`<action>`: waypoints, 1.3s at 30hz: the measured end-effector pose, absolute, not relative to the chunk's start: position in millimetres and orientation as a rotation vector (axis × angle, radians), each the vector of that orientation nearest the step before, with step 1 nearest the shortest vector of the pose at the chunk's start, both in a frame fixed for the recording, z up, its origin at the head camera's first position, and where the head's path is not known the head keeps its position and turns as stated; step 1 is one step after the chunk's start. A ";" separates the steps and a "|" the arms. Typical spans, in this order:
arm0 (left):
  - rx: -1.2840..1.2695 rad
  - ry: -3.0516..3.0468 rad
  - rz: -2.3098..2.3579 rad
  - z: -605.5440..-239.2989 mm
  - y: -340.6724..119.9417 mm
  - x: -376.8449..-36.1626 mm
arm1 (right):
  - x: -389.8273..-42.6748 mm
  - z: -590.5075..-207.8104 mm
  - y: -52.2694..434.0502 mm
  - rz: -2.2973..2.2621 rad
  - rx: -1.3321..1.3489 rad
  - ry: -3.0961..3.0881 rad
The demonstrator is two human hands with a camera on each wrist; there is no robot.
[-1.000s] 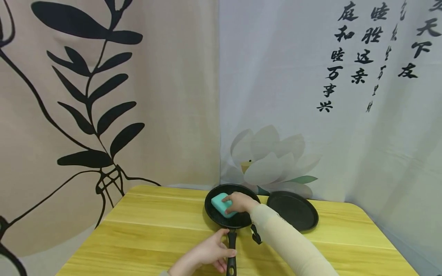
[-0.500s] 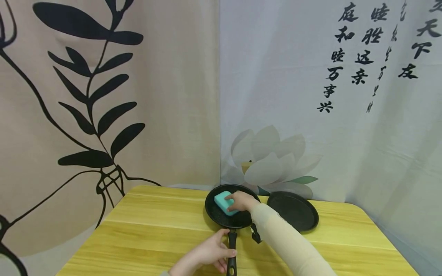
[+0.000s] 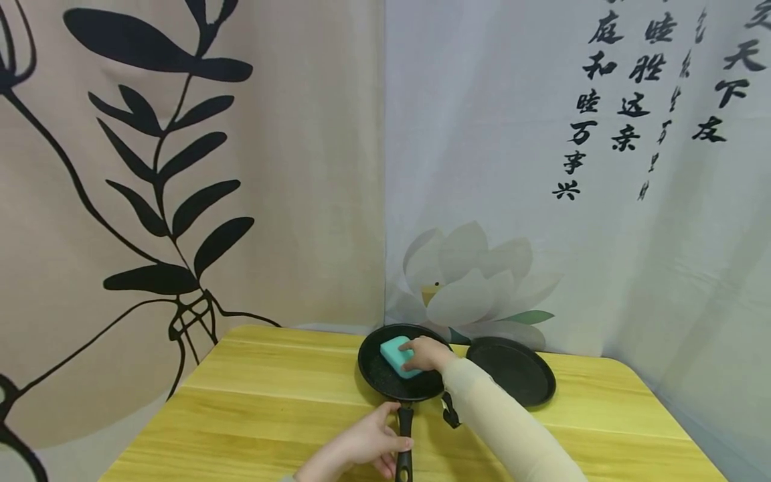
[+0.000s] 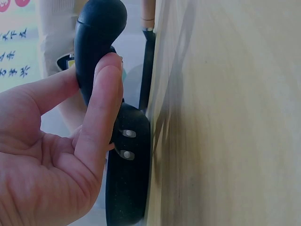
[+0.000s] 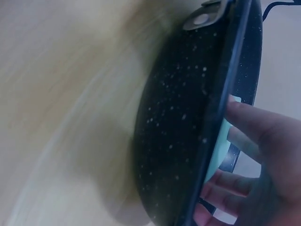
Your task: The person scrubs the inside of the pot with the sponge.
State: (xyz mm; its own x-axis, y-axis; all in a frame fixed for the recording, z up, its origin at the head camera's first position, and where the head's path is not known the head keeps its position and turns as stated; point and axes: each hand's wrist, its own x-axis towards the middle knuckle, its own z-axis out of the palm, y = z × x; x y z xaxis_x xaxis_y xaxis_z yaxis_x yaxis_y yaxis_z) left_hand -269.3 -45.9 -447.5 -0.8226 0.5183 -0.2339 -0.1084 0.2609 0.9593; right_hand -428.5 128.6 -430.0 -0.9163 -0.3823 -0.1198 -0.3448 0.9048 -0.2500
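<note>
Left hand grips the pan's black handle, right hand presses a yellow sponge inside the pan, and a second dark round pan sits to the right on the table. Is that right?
Not quite: the sponge is teal, not yellow, as the head view shows. The rest stands: the left hand grips the pan's black handle, the right hand presses the sponge inside the pan, and the second dark round pan sits to the right on the table.

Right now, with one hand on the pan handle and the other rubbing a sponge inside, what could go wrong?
The frying pan sits near the far edge of the table; a hard push from the right hand on the sponge might slide it that way. The left hand has only a light grip on the handle, so the pan may twist. The black plate lies close by, and the sleeve could nudge it.
</note>
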 end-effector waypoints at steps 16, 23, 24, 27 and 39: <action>0.389 2.018 1.628 -445.3 -46.3 -268.0 | -424.4 -430.6 140.7 -0.339 -0.587 2.885; 0.379 2.029 1.625 -446.8 -45.1 -268.3 | -414.1 -425.4 147.6 -0.345 -0.622 2.865; 0.380 2.031 1.625 -446.9 -44.9 -268.3 | -412.8 -425.0 148.8 -0.349 -0.626 2.864; 0.390 2.035 1.623 -446.8 -44.8 -268.0 | -409.9 -424.2 151.7 -0.354 -0.640 2.860; 0.392 2.015 1.603 -446.6 -43.7 -267.1 | -405.1 -434.0 160.7 -0.309 -0.690 2.916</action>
